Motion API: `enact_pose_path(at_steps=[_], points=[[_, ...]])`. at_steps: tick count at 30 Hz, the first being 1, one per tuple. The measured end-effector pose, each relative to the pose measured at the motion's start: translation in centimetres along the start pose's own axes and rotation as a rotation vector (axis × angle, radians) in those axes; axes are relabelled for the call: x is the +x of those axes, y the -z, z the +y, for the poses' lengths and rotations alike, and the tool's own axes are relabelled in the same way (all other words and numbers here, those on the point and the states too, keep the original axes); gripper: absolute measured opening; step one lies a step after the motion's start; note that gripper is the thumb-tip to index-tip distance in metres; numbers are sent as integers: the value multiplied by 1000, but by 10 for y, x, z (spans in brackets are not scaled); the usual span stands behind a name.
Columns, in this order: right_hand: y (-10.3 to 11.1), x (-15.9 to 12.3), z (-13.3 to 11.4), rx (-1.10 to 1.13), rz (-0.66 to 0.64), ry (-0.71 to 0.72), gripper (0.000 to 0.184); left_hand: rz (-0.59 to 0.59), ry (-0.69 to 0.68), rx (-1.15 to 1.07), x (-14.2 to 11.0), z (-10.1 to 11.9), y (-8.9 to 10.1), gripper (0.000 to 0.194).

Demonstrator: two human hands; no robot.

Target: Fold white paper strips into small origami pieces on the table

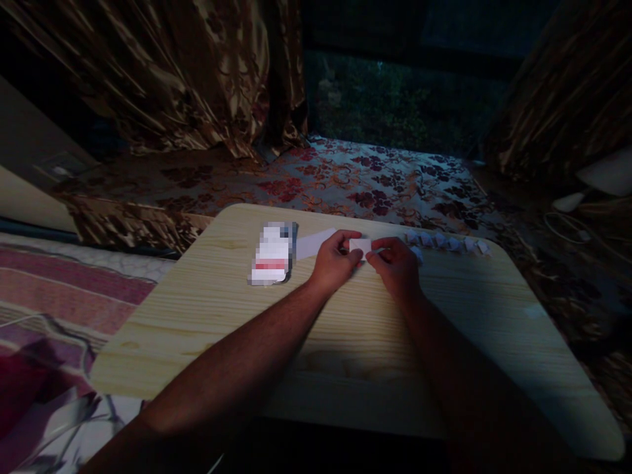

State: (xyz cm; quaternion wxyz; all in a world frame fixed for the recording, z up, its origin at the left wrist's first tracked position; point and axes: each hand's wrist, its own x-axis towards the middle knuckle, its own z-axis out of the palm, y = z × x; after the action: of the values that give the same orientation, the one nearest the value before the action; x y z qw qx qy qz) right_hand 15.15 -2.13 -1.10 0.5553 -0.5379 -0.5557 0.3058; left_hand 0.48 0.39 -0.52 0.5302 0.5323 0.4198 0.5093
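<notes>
A small folded piece of white paper (360,245) is held up over the table between both hands. My left hand (336,261) pinches its left side, with the thumb below and the index finger along the top. On the right edge, the thumb and fingertips of my right hand (397,264) close on the same paper. A flat white paper strip (312,244) lies just left of my left hand, partly behind it. Beyond my right hand runs a row of several small folded paper pieces (447,241); another folded piece (417,254) is half hidden by that hand.
A phone (272,253) with a blurred-out screen lies left of the strip on the pale wooden table (207,309). Behind the table is a ledge with floral cloth (355,174), between patterned curtains (222,79). A striped bedspread (99,283) is at the left.
</notes>
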Motion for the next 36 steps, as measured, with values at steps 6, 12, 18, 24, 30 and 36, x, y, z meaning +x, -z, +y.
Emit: enact_pose_path(at_steps=[6, 12, 18, 24, 30, 36], points=[[-1, 0, 0, -49, -13, 4, 24, -1, 15, -11, 0, -1, -2, 29], [-2, 1, 2, -17, 14, 18, 22, -11, -8, 7, -1, 0, -3, 27], [-1, 2, 3, 1, 16, 14, 23, -14, -21, -21, -3, 3, -4, 27], [-1, 2, 6, 8, 29, 9, 21, -7, -53, 18, -4, 3, -3, 31], [-1, 3, 8, -7, 52, -2, 22, -16, -91, 86, -3, 0, -1, 32], [-2, 3, 5, 20, 43, -33, 21, -22, -92, 58, -2, 1, -2, 30]])
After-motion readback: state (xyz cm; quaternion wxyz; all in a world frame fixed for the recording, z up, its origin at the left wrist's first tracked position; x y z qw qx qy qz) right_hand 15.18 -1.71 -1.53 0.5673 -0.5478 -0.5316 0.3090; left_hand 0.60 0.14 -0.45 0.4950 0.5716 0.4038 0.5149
